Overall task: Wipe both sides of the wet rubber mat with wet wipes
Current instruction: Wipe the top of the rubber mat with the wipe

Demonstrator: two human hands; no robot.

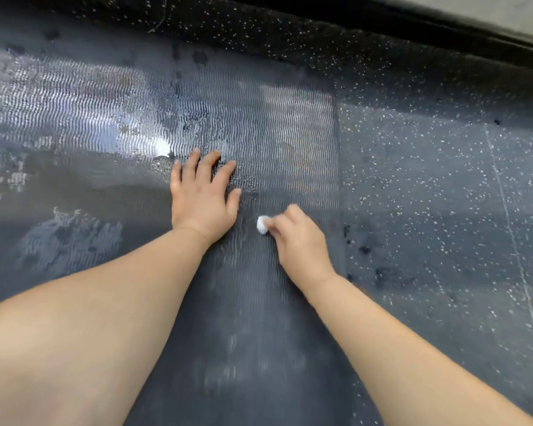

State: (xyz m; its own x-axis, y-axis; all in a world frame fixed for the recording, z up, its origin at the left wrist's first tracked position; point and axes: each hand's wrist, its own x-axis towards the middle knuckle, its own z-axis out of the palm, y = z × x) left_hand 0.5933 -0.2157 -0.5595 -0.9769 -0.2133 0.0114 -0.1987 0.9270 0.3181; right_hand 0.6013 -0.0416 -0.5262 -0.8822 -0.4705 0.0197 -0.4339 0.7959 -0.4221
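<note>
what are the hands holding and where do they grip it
The right hand pinches a small wadded white wet wipe at its right end. The left hand holds nothing, lying flat on the rubber mat.

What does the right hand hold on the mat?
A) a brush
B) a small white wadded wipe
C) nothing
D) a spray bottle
B: the right hand pinches a small white wipe against the ribbed rubber mat, while the left hand presses flat on the mat.

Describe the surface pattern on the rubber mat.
The rubber mat is dark grey with fine wavy ridges; head view.
</note>
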